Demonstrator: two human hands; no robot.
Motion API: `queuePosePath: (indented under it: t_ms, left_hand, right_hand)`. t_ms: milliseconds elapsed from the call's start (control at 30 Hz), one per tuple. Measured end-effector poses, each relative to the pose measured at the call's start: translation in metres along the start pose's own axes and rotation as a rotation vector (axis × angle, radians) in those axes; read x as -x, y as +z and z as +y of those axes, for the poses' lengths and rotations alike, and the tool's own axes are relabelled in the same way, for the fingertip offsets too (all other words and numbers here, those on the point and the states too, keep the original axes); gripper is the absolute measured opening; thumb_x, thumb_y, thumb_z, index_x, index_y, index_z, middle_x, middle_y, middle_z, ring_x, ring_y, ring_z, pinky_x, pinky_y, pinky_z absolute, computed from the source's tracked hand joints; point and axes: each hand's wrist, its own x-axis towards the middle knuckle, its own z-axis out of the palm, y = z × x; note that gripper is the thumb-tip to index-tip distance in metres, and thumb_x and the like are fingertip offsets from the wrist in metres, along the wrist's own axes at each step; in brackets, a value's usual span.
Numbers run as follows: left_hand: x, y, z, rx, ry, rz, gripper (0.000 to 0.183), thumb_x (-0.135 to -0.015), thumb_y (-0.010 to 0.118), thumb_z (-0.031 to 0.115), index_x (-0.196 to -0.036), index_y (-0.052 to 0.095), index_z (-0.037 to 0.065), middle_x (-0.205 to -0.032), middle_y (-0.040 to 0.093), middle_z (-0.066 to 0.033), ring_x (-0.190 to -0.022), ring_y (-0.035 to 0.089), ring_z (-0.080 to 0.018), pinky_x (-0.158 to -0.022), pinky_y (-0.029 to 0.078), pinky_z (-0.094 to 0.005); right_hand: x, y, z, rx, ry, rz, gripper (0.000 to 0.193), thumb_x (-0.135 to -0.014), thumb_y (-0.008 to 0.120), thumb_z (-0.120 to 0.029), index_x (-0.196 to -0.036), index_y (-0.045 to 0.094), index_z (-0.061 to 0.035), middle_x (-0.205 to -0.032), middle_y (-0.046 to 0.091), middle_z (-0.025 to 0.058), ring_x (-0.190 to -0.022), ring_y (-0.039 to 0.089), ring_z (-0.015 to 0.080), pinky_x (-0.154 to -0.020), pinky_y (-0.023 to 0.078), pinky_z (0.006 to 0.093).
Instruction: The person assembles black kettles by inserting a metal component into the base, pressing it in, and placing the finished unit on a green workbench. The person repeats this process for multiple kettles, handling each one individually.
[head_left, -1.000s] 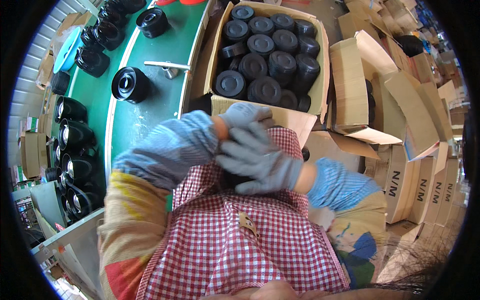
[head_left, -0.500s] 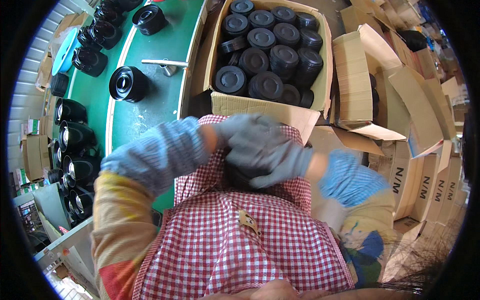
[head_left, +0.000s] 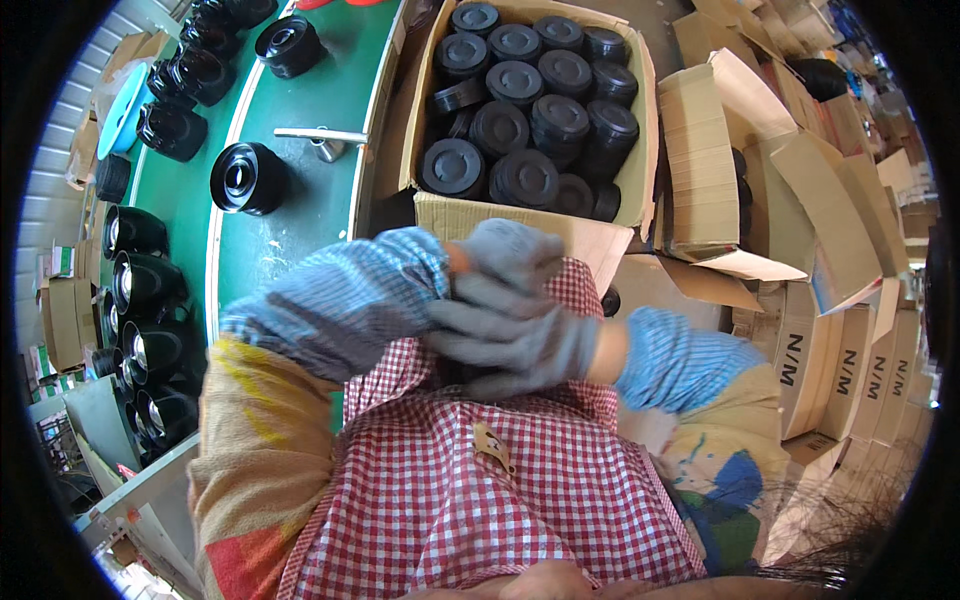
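Both my hands wear grey gloves and meet over my lap, blurred by motion. My left hand is closed, its fingers curled in above the right one. Just below and nearer to me, my right hand reaches across, fingers bent over a dark thing that is almost wholly hidden by the gloves and apron. Only dark patches show beneath the fingers, so its kind cannot be told. Around it lies the red-and-white checked apron.
Ahead, an open carton holds stacks of black round lids. Left stands a green table with a metal handle, a black cylindrical part and several glossy black housings. More cartons stand right.
My left hand has shifted slightly right and up, while the right has moved left and lower across the dark thing. The dark thing now shows less. The view has shifted slightly.
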Motion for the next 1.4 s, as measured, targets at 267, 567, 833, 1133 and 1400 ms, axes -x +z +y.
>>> queuePosePath:
  t_ms: [267,567,833,1133,1400]
  left_hand:
    - [0.016,0.029,-0.036,0.294,0.287,0.117,0.024,-0.095,0.063,0.024,-0.114,0.07,0.011,-0.122,0.068,-0.0134,-0.114,0.064,-0.0339,-0.095,0.051,-0.0435]
    - [0.025,-0.043,-0.123,0.043,-0.056,0.878,0.042,-0.08,0.068,0.008,-0.121,0.066,0.011,-0.114,0.067,-0.0179,-0.108,0.065,-0.0366,-0.094,0.052,-0.0445]
    - [0.135,-0.123,-0.236,-0.633,-0.871,0.296,0.029,-0.095,0.06,0.026,-0.121,0.064,0.013,-0.116,0.069,-0.0135,-0.114,0.063,-0.0332,-0.105,0.043,-0.0519]
    - [0.134,-0.088,-0.002,-0.249,-0.071,0.352,0.031,-0.096,0.063,0.032,-0.114,0.064,0.006,-0.097,0.068,-0.0194,-0.092,0.067,-0.0392,-0.08,0.053,-0.0467]
    - [0.138,-0.023,0.029,-0.122,-0.006,0.302,0.037,-0.093,0.065,0.035,-0.12,0.065,0.009,-0.095,0.068,-0.0172,-0.087,0.069,-0.0366,-0.075,0.055,-0.0448]
  right_hand:
    - [0.024,0.018,0.021,-0.126,0.042,-0.248,0.076,-0.08,0.064,-0.062,-0.147,0.052,-0.028,-0.164,0.031,0.0089,-0.152,0.019,0.0409,-0.116,0.012,0.0693]
    - [0.032,-0.016,0.019,-0.065,0.457,0.202,0.065,-0.099,0.053,-0.051,-0.147,0.05,-0.0076,-0.154,0.039,0.0206,-0.147,0.03,0.0432,-0.12,0.016,0.0597]
    - [0.035,-0.021,0.069,-0.024,0.592,0.317,0.059,-0.089,0.07,-0.023,-0.143,0.055,-0.0053,-0.148,0.05,0.0198,-0.138,0.047,0.0376,-0.115,0.034,0.0521]
    - [-0.046,-0.088,0.077,0.206,0.517,-0.317,0.061,-0.084,0.071,-0.045,-0.136,0.059,-0.0167,-0.105,0.071,0.0143,-0.098,0.068,0.0336,-0.084,0.051,0.0465]
    - [0.011,-0.078,0.014,-0.115,0.701,-0.348,0.045,-0.092,0.064,-0.039,-0.13,0.066,-0.0145,-0.103,0.073,0.0156,-0.095,0.071,0.0334,-0.081,0.055,0.0433]
